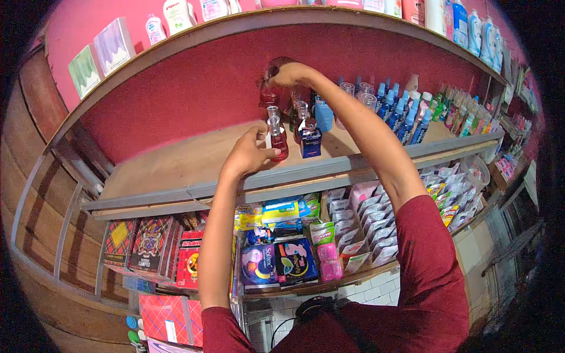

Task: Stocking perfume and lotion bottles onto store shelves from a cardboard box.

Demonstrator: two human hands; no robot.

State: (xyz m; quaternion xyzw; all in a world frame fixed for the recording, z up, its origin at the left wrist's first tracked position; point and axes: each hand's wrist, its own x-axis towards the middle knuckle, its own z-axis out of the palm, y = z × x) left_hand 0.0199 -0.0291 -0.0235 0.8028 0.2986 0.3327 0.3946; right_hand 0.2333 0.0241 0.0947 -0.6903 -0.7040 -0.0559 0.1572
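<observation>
My left hand (248, 154) is closed round a small red glass bottle (282, 149) with a clear cap, standing on the wooden shelf (176, 156). Higher up, against the red back wall, my right hand (289, 75) grips a dark red bottle (269, 96); its upper part is blurred and partly covered by the fingers. Just right of the left hand's bottle stands a dark blue bottle (311, 143) with a dark cap. Behind it are a clear-capped bottle (302, 110) and a light blue bottle (323, 114).
Rows of blue spray bottles (405, 125) and slimmer coloured bottles (456, 115) fill the shelf's right side. A grey metal edge (247, 176) runs along its front. Overhead, a curved-looking upper shelf (235, 25) carries boxes and bottles. Below lie packaged pads (259, 266), sachets (376, 229) and boxes (154, 244).
</observation>
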